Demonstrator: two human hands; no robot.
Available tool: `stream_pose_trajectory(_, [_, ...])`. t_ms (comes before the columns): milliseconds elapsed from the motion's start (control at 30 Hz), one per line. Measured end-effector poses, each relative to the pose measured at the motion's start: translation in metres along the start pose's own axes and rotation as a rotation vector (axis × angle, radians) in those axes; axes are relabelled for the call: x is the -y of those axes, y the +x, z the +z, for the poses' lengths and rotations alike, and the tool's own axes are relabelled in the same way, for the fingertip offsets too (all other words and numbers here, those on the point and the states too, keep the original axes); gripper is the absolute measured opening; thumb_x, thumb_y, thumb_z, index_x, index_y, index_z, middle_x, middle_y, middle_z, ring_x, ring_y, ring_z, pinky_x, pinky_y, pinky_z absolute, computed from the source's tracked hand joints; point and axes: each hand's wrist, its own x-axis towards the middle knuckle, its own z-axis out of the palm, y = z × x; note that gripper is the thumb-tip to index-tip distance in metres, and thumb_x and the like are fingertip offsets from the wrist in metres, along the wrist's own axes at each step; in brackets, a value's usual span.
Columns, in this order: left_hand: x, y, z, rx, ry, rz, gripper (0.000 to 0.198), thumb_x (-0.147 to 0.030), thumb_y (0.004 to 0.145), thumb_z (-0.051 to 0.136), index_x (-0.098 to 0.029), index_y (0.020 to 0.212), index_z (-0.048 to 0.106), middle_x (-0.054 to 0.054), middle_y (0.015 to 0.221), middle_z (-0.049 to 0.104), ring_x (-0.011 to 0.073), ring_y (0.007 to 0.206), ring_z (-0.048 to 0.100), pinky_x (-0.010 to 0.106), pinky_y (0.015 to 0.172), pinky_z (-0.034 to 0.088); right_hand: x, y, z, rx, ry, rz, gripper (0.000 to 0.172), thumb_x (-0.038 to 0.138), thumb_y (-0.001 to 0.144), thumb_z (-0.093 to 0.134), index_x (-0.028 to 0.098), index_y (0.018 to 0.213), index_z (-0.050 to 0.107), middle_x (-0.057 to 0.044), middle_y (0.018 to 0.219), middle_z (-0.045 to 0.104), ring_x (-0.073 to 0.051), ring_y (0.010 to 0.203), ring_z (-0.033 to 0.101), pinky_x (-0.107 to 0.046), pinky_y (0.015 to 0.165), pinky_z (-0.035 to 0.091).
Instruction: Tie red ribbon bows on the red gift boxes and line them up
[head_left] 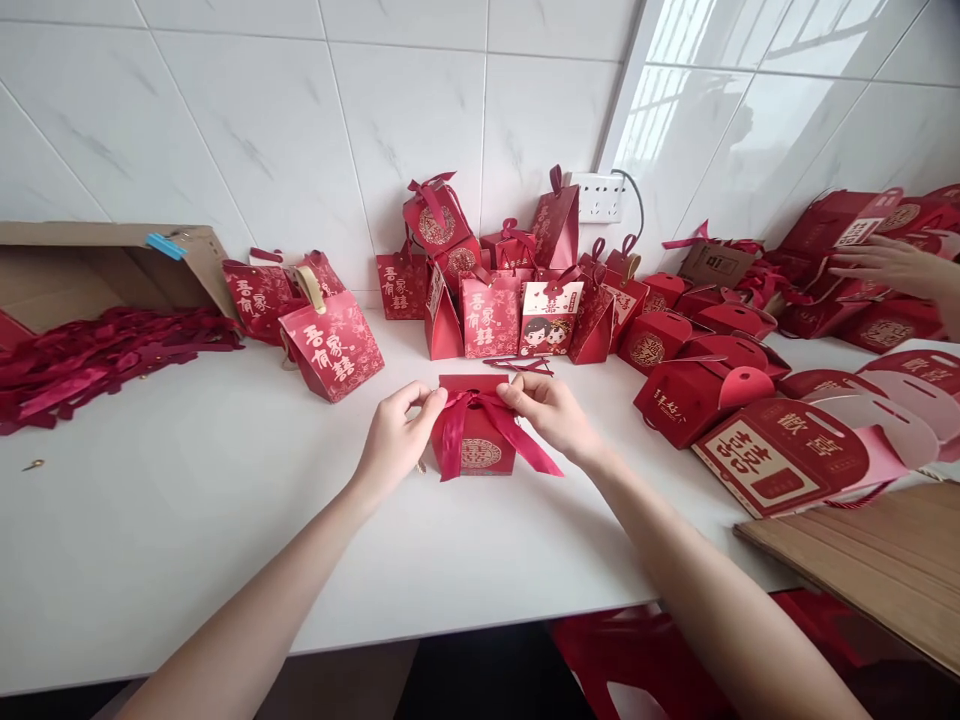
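A small red gift box [480, 458] with a round gold emblem stands upright on the white table in front of me. Dark pink ribbon [498, 420] is knotted at its top, and two tails hang down over its front. My left hand [401, 425] pinches the ribbon at the left of the knot between thumb and fingers. On the other side, my right hand [551, 408] pinches the ribbon right of the knot. Thin dark red cords [517, 364] lie on the table just behind the box.
Several finished-looking red boxes [491, 318] stand against the tiled wall. At left, a cardboard carton [112, 237] spills ribbons [112, 370]; a patterned box [332, 345] stands nearby. Red boxes [679, 400] and flat cardboard [862, 560] fill the right. Another person's hand [892, 268] reaches in there.
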Motion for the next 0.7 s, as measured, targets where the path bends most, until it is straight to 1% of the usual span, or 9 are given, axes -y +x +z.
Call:
stream_pose_trajectory(100, [0.005, 0.001, 0.005, -0.081, -0.057, -0.008, 0.036, -0.036, 0.082, 0.050, -0.020, 0.056, 0.031, -0.006, 0.054, 0.029, 0.0087, 0.051, 0.032, 0.021, 0.049, 0.027, -0.006, 0.001, 0.004, 0.040, 0.070, 0.020, 0.043, 0.055, 0.078, 0.057, 0.019, 0.061, 0.042, 0.005, 0.056, 0.048, -0.009, 0.051, 0.044, -0.023, 0.047, 0.033])
stream_pose_trajectory(167, [0.009, 0.002, 0.006, -0.102, -0.092, -0.023, 0.036, -0.034, 0.082, 0.050, -0.020, 0.056, 0.029, -0.006, 0.053, 0.029, 0.0087, 0.052, 0.031, 0.021, 0.049, 0.027, -0.009, 0.003, 0.005, 0.061, 0.114, 0.053, 0.043, 0.055, 0.078, 0.058, 0.020, 0.060, 0.042, 0.005, 0.056, 0.048, -0.009, 0.051, 0.044, -0.023, 0.047, 0.033])
stream_pose_trajectory(267, [0.011, 0.002, 0.007, -0.112, -0.121, -0.037, 0.036, -0.032, 0.080, 0.051, -0.020, 0.055, 0.028, -0.007, 0.051, 0.028, 0.0084, 0.050, 0.029, 0.022, 0.048, 0.025, -0.012, 0.005, 0.005, 0.061, 0.154, 0.065, 0.043, 0.054, 0.076, 0.060, 0.019, 0.059, 0.041, 0.006, 0.055, 0.045, -0.008, 0.050, 0.041, -0.022, 0.046, 0.030])
stream_pose_trajectory(367, [0.012, 0.002, 0.008, -0.126, -0.117, -0.015, 0.036, -0.031, 0.080, 0.050, -0.020, 0.055, 0.027, -0.007, 0.052, 0.028, 0.0083, 0.050, 0.029, 0.022, 0.048, 0.025, -0.014, 0.006, 0.004, 0.057, 0.191, 0.051, 0.043, 0.052, 0.075, 0.062, 0.019, 0.057, 0.040, 0.007, 0.053, 0.042, -0.008, 0.049, 0.038, -0.022, 0.046, 0.027])
stream_pose_trajectory(567, [0.013, 0.001, 0.010, -0.124, -0.084, -0.008, 0.035, -0.032, 0.080, 0.048, -0.021, 0.056, 0.026, -0.007, 0.051, 0.026, 0.0084, 0.050, 0.028, 0.022, 0.047, 0.025, -0.021, 0.009, 0.004, 0.096, 0.328, 0.063, 0.041, 0.046, 0.075, 0.063, 0.019, 0.057, 0.039, 0.007, 0.054, 0.042, -0.007, 0.047, 0.036, -0.022, 0.048, 0.028])
stream_pose_trajectory(700, [0.013, 0.002, 0.010, -0.145, -0.067, -0.013, 0.034, -0.031, 0.079, 0.047, -0.021, 0.056, 0.025, -0.007, 0.052, 0.025, 0.0083, 0.049, 0.028, 0.022, 0.046, 0.024, -0.025, 0.013, 0.004, 0.086, 0.328, 0.068, 0.042, 0.048, 0.072, 0.064, 0.019, 0.056, 0.038, 0.007, 0.052, 0.040, -0.006, 0.045, 0.032, -0.022, 0.046, 0.026])
